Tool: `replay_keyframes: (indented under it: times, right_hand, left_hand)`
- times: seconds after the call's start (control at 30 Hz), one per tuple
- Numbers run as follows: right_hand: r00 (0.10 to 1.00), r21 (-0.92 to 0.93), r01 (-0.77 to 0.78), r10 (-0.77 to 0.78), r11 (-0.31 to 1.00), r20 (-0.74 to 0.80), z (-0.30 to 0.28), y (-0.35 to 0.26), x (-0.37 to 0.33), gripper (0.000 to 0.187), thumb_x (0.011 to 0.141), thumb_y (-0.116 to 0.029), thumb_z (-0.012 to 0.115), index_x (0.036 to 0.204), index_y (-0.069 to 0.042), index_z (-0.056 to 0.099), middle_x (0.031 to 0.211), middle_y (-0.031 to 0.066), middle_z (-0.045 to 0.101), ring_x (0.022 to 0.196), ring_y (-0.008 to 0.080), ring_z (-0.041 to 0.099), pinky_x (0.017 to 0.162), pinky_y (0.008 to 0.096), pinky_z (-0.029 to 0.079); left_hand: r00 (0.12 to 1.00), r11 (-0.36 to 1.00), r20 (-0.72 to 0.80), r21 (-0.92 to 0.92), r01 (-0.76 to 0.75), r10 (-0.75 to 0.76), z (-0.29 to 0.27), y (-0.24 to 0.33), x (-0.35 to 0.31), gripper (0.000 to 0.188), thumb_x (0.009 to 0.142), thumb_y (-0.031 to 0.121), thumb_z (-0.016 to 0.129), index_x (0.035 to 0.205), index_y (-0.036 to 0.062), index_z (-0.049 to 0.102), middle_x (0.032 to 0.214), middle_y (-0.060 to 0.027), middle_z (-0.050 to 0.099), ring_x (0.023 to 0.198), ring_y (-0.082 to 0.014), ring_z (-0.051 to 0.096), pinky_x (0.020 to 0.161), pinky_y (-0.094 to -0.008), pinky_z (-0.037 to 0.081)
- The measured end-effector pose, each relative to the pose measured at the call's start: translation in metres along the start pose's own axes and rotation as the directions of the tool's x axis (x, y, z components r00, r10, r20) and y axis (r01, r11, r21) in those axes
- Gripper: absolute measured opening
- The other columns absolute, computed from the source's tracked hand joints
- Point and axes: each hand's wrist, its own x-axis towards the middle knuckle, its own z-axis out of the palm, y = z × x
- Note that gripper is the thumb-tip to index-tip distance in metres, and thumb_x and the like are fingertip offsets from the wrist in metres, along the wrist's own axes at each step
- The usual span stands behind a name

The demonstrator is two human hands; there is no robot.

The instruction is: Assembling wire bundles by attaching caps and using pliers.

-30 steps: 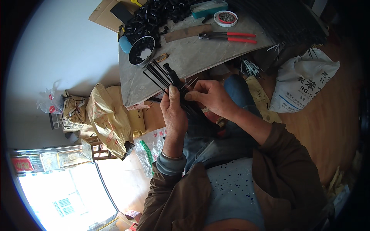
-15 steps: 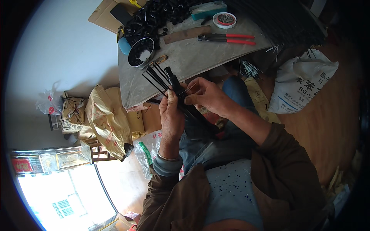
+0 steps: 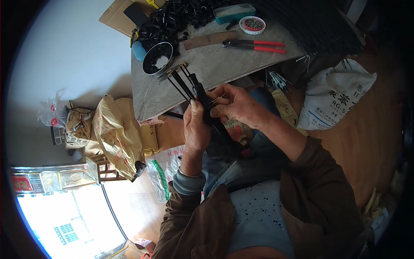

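Above my lap, my left hand (image 3: pixel 197 127) is closed round a black umbrella frame (image 3: pixel 199 90), with the thumb pressed against it. Several thin black ribs stick out past its thumb toward the table, beside a stubby black tube. The lower part of the frame runs down over my thighs and is dark and hard to make out. On the right side of the tube, my right hand (image 3: pixel 239 107) pinches a thin pale wire (image 3: pixel 219 98) between thumb and fingers. Its fingertips are close against the frame; where the wire meets it is hidden.
On the grey table (image 3: pixel 241 58) lie red-handled pincers (image 3: pixel 267 46), a brown strip (image 3: pixel 210 39), a round dish of small metal bits (image 3: pixel 252 24) and a metal bowl (image 3: pixel 146 62). Black plastic parts (image 3: pixel 172 21) and black rods (image 3: pixel 310 30) cover its back. A white sack (image 3: pixel 330 97) stands right.
Both hands and the umbrella frame have shifted slightly right and down. The ribs have swung to a steeper angle and look closer together. The right hand still pinches the wire.
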Motion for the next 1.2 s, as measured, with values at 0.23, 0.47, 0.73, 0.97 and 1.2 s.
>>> replay_keyframes:
  times: [0.23,0.47,0.73,0.97,1.2]
  right_hand:
    - [1.0,-0.001,-0.008,0.008,1.0,0.007,-0.003,-0.004,-0.003,0.033,0.079,-0.003,0.073,0.102,-0.004,0.049,0.078,0.0037,0.062,0.058,0.0081,0.058,0.051,0.0212,0.046]
    - [0.997,0.033,-0.071,0.069,0.997,0.044,-0.004,-0.001,0.001,0.036,0.08,-0.003,0.073,0.107,-0.003,0.049,0.078,0.0027,0.059,0.066,0.009,0.058,0.057,0.0212,0.047]
    - [0.857,-0.542,0.261,-0.451,0.799,-0.251,0.011,0.03,0.008,0.027,0.081,-0.011,0.074,0.099,-0.002,0.057,0.078,-0.0016,0.058,0.068,0.0046,0.053,0.059,0.0202,0.044]
    - [0.902,-0.466,0.195,-0.345,0.863,-0.261,0.015,0.033,0.004,0.019,0.086,-0.016,0.07,0.08,-0.001,0.061,0.064,0.0018,0.058,0.06,0.0051,0.048,0.054,0.0229,0.041]
    - [0.96,-0.487,0.081,-0.2,0.869,-0.198,0.01,0.022,0.006,0.021,0.09,-0.02,0.065,0.082,0.0,0.064,0.063,0.0002,0.057,0.058,0.0044,0.05,0.053,0.0219,0.041]
  left_hand:
    - [0.994,0.996,0.092,-0.07,0.062,-0.055,-0.002,-0.001,0.005,0.059,0.1,0.048,0.032,0.108,-0.0059,0.054,0.102,-0.0179,0.064,0.07,-0.0194,0.061,0.067,-0.0298,0.051]
    - [0.995,0.99,0.058,-0.108,0.088,-0.082,-0.005,-0.003,0.007,0.055,0.101,0.045,0.032,0.108,-0.0049,0.055,0.101,-0.0168,0.064,0.071,-0.0195,0.062,0.068,-0.03,0.052]
    - [0.974,0.989,-0.225,0.14,0.044,-0.011,-0.01,-0.008,0.012,0.046,0.102,0.041,0.037,0.111,-0.0003,0.055,0.089,-0.0041,0.058,0.082,-0.0098,0.053,0.076,-0.0227,0.044]
    - [0.965,0.995,-0.262,0.096,0.041,-0.014,-0.013,-0.009,0.013,0.045,0.102,0.041,0.038,0.11,0.0006,0.056,0.088,-0.0026,0.057,0.079,-0.0086,0.051,0.073,-0.0219,0.042]
    - [0.968,0.996,-0.241,0.036,0.077,-0.066,-0.016,-0.009,0.012,0.043,0.101,0.041,0.039,0.109,0.0022,0.056,0.087,-0.0027,0.057,0.075,-0.0092,0.054,0.065,-0.0227,0.047]
